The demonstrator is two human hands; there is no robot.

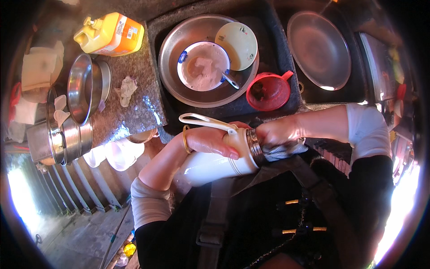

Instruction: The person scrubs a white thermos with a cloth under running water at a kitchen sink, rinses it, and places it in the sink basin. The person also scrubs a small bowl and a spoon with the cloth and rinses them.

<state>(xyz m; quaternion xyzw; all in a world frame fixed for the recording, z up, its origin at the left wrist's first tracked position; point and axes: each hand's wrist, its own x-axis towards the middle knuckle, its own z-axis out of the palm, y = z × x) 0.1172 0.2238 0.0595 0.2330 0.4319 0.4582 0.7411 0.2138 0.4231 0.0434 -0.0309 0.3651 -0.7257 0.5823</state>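
My left hand (213, 143) is closed around the upper part of a white vacuum flask (208, 169), which lies tilted across my front with its metal-rimmed mouth towards the right. A cream carrying handle stands out over my left wrist. At the flask's mouth, my right hand (277, 131) is bunched on a wet, greyish cloth (285, 149); part of the cloth hangs out below the fingers. How far the fingers or cloth reach into the mouth is hidden. Beyond both hands, a red plastic funnel (273, 90) sits at the near right of a dark sink.
In the sink (272, 43), a steel basin (171, 80) holds an enamel bowl (191, 82) of foamy liquid with a spoon, and a pale patterned bowl (247, 37). A yellow detergent jug (111, 37), steel bowl (80, 89) and crumpled paper (127, 90) are on the left counter. An oval pan (319, 50) lies right.
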